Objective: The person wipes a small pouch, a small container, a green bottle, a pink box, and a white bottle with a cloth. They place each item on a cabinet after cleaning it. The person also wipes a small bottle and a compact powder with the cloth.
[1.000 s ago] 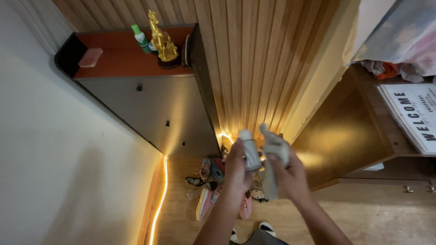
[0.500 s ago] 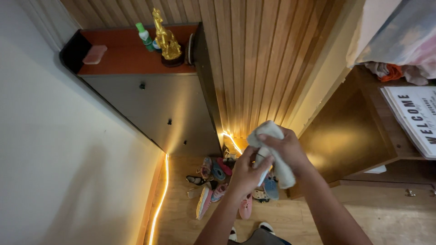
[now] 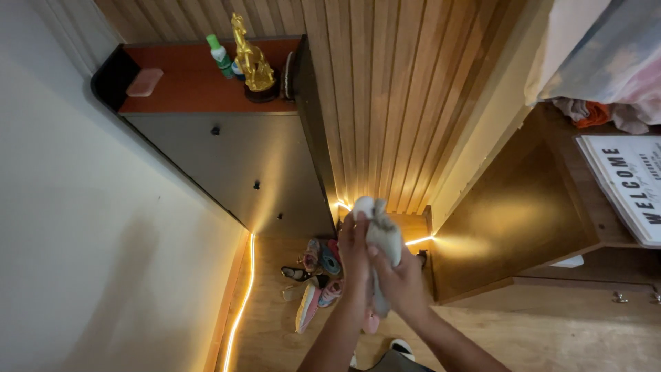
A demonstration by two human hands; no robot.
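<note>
We clasp a pale grey sock bundle (image 3: 383, 238) between both hands: left hand (image 3: 354, 251) grips its side, right hand (image 3: 403, 282) clenches it from below.

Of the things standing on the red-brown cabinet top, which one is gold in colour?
The tall figurine on a dark base, beside the green-capped bottle. The pink flat block lies apart, at the far left.

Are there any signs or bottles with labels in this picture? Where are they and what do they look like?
Sign: lying on the wooden counter at the right edge; flat white rectangle with dark lettering.
Bottle: standing on the reddish shelf top at upper left, beside the gold figurine; slim, green cap, pale label band, green body.
No screens in view.
</note>
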